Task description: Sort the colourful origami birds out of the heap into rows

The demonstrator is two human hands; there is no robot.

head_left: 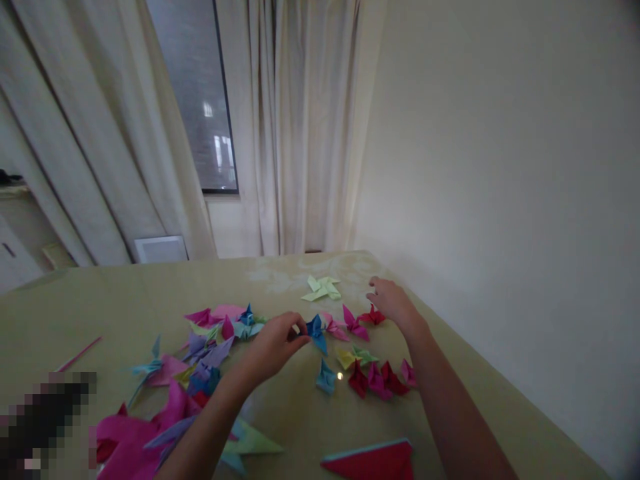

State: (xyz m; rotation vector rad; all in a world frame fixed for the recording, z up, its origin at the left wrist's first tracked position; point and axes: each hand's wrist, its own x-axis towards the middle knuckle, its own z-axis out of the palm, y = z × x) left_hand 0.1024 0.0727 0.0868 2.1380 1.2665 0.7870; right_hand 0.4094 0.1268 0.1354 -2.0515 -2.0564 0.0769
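Observation:
My left hand point(277, 343) reaches over the table with thumb and fingertips pinched at the edge of a blue paper crane point(317, 332). Beside that crane lie a light pink crane point(335, 327) and a magenta crane point(354, 324), in a row ending at a red crane point(373, 316). Just above the red one is my right hand point(393, 303), its fingers apart and nothing in them. Nearer to me sits a second group: a light blue crane point(326, 378), a yellow one point(345, 359), a dark red one point(358, 380) and several others.
Many folded paper pieces point(205, 360) are heaped on the left. A pale green pinwheel-shaped fold point(323, 288) lies farther back. A large red folded sheet point(375, 461) is at the near edge, and a thin pink stick point(80, 353) at far left. A wall point(500, 200) borders the table's right.

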